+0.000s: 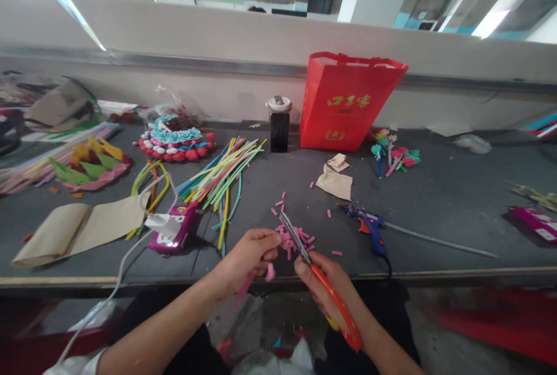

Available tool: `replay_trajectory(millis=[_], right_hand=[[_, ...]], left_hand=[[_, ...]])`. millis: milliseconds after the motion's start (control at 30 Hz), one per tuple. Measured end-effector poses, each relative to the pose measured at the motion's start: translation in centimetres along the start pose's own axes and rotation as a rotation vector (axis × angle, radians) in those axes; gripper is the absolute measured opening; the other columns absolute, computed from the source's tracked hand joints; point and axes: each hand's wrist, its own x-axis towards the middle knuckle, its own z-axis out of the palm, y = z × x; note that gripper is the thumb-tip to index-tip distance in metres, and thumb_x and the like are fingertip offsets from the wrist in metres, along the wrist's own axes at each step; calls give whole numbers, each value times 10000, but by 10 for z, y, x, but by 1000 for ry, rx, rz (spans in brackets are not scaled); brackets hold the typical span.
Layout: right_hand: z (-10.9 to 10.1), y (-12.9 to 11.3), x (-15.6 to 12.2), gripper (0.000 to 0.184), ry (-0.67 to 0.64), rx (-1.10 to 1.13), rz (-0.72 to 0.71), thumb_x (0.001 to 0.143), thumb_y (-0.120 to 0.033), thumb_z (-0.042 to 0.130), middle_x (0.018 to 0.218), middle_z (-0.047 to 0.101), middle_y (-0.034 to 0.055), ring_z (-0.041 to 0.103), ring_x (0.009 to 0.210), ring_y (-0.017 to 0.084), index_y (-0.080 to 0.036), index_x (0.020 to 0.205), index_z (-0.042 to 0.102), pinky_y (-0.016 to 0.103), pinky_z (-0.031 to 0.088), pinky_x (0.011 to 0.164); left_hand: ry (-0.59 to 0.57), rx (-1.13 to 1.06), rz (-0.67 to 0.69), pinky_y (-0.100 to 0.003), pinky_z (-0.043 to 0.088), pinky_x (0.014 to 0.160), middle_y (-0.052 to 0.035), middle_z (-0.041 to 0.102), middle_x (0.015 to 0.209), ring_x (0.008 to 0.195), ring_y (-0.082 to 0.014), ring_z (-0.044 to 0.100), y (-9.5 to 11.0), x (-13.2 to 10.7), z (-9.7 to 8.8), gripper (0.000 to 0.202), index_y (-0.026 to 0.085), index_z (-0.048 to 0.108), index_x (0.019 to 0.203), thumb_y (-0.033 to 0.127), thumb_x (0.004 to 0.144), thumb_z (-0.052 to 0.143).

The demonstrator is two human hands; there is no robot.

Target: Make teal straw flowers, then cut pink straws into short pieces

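Observation:
Pinched in my left hand (256, 253) is a pink fuzzy strip (244, 289), like a pipe cleaner, whose tail hangs below the fingers past the table edge. My right hand (328, 282) is wrapped round the orange handles of a pair of scissors (297, 240). The metal blades point up and to the left, close to my left fingertips. Beneath and around the blades lie several short cut pink pieces (310, 240) on the dark tabletop. Whether the blades touch the strip cannot be made out.
A blue glue gun (369, 230) with a long glue stick lies to the right. Left are colourful pipe cleaners (230, 175), a purple power strip (176, 230) and brown paper (104, 221). Behind stand a red bag (348, 105), a phone (279, 132) and a white-lidded cup (279, 103).

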Motion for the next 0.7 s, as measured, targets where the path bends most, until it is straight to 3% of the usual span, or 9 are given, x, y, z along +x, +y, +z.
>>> replay_trajectory(millis=[167,300,433,633,700], right_hand=[[-8,-3,-3,333,83,-89,-102,813,-433,660,599,502,-57,470,488,110,-198,1047,630,206,414,480],[-5,-4,-6,438,145,-207,-196,768,-250,670,878,662,13,641,738,164,-212,1194,575,259,531,716],[-1,-7,-12,481,165,-287,-277,774,-184,656,1168,668,80,649,1021,222,-222,1246,573,333,519,904],[-4,-8,-18,482,94,-344,-367,821,-124,601,1236,642,85,596,1136,239,-229,1290,565,379,458,1006],[-6,-10,-19,495,14,-349,-378,817,-100,597,1207,644,71,600,1109,226,-245,1290,568,354,464,981]], left_hand=[[-76,54,-112,-210,72,384,97,348,526,393,-27,168,-2,-7,5,307,155,618,840,458,794,627],[-154,30,-134,-214,52,397,97,363,527,418,-35,164,-4,-12,13,336,176,567,845,486,774,676],[-235,30,-160,-223,46,409,96,374,528,432,-42,171,-3,-19,18,353,194,512,848,477,770,708],[-311,28,-225,-234,60,407,95,354,513,441,-48,166,-5,-27,16,410,176,545,806,521,717,750],[-330,45,-253,-239,64,409,94,354,498,428,-43,161,-8,-28,14,427,154,594,794,540,702,753]])
